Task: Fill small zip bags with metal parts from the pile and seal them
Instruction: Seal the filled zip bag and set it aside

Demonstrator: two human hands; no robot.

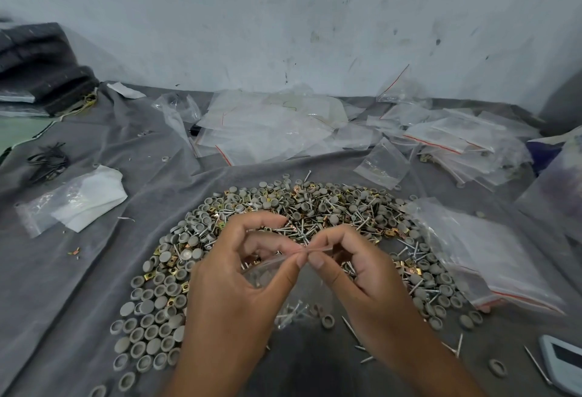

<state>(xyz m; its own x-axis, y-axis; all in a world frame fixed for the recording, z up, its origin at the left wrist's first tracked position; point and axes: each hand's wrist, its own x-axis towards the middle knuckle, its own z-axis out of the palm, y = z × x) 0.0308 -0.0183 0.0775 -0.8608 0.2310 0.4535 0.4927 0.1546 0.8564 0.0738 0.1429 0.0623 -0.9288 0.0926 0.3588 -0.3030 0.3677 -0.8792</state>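
Note:
A small clear zip bag (310,294) hangs between my hands above the pile, with screws and a grey cap showing through its lower part. My left hand (239,283) pinches the bag's top edge between thumb and forefinger. My right hand (362,280) pinches the same edge just to the right, thumbs nearly touching. The pile of parts (302,211) curves around both hands on the grey cloth: grey round caps, brass clips and silver screws.
Empty zip bags (271,125) lie heaped at the back by the wall. A stack of bags (491,255) sits right of the pile, more bags (466,138) at far right. A white device (563,362) lies at bottom right, folded plastic (78,201) at left.

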